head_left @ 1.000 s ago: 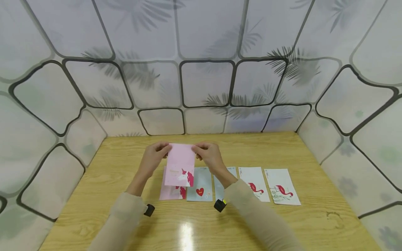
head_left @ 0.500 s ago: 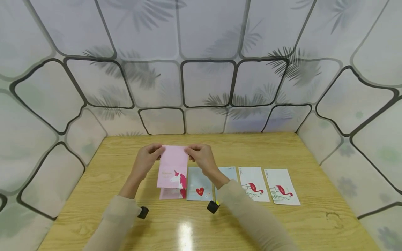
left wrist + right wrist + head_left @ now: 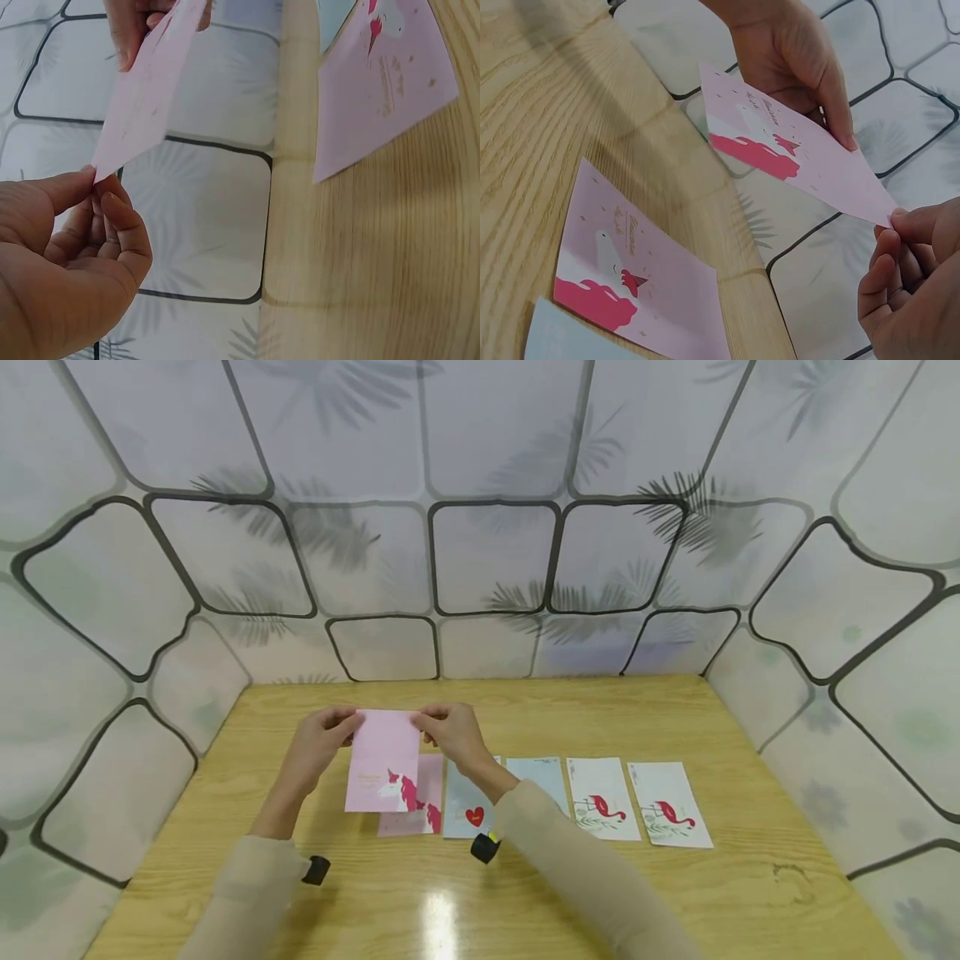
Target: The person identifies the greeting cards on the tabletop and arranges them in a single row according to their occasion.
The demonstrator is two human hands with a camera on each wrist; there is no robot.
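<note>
While both hands' fingers pinch a pink card (image 3: pixel 382 760), four cards line the wooden table (image 3: pixel 750 893) between patterned walls (image 3: pixel 495 485).

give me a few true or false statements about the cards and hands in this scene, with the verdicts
1. Both hands hold the same pink unicorn card, the left hand and the right hand each pinching a top corner. True.
2. The held card lies flat on the wooden table. False: it is lifted above the table.
3. A second pink unicorn card lies on the table below the held one. True.
4. Three flamingo cards lie in the row. False: only two flamingo cards show, at the row's right end.
5. The card with a red heart is beside the pink card on the table. True.
</note>
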